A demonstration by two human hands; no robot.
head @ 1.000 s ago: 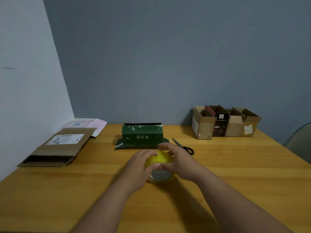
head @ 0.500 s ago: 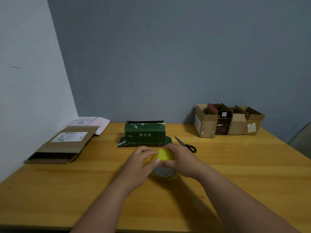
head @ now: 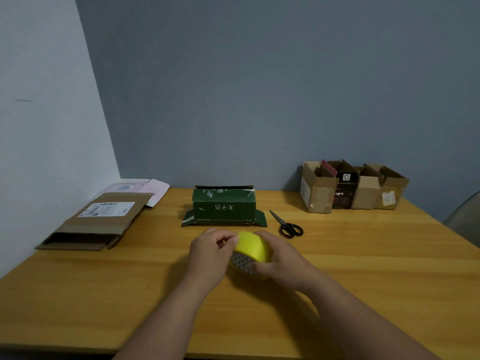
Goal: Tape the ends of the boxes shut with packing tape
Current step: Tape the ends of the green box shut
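Observation:
A yellow roll of packing tape point(head: 253, 246) sits just above the wooden table point(head: 363, 268), held between both hands. My right hand point(head: 281, 261) grips the roll from the right, thumb on its patterned core. My left hand point(head: 210, 252) pinches at the roll's upper left edge with thumb and fingertips. Behind the hands lies a green box point(head: 224, 207) on its side, with its end flaps folded out at left and right.
Black scissors point(head: 287, 226) lie right of the green box. Several open cardboard boxes point(head: 353, 188) stand at the back right. A flattened cardboard box point(head: 100, 220) and pink papers point(head: 145, 187) lie at the left by the wall. A chair edge point(head: 465, 216) shows at far right.
The view has shifted slightly. My left fingers have moved to the left edge of the roll and now pinch there; my right hand keeps its hold.

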